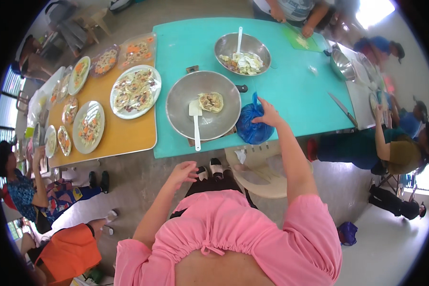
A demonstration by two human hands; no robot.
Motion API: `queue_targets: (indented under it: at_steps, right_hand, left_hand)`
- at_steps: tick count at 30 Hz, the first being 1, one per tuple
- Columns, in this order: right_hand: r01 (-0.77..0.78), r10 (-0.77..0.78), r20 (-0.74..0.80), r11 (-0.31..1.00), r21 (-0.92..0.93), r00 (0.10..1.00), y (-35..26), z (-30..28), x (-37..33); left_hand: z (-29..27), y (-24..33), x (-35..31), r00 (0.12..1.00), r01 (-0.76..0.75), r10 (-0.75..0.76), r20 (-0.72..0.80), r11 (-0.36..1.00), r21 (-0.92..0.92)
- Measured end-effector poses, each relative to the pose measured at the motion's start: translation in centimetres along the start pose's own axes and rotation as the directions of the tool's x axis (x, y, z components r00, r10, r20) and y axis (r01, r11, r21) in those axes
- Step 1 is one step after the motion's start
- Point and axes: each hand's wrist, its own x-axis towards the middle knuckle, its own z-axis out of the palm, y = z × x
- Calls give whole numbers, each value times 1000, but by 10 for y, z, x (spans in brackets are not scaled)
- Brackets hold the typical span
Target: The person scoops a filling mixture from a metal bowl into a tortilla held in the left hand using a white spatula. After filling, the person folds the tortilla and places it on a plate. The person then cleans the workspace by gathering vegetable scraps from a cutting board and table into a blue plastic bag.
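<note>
My right hand [268, 116] is closed on the blue plastic bag [253, 128], a knotted, rounded bundle near the front edge of the turquoise table. Low in front of me, short of the table edge, my left hand [182, 173] hangs with loosely bent fingers and nothing in it. Left of the bag stands a wide metal wok [178, 119], raised on a base. A round, browned patty [210, 102] lies in the wok beside a white spatula [196, 125], whose handle sticks out over the near rim.
Behind the wok is a metal bowl [219, 52] of pale sliced food with a white spoon [239, 40]. Covered plates [115, 102] crowd the yellow table [124, 136] at left. A knife [343, 109] lies at right. A chair [257, 178] stands below the bag; people work around.
</note>
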Motion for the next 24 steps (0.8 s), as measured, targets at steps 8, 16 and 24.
queue_targets:
  at_steps: [8,16,24]
  right_hand:
    - [-254,265,23,890,379,964,13,24,-20]
    - [-148,465,-94,457,877,880,28,24,-72]
    - [45,526,-205,300,953,825,18,3,-82]
  left_hand:
    - [-5,-5,-19,998,-47,44,-49,997,-55]
    - [2,44,-27,983,-177,174,62,984,37]
    - [11,96,11,964,-236,264,29,902,-362]
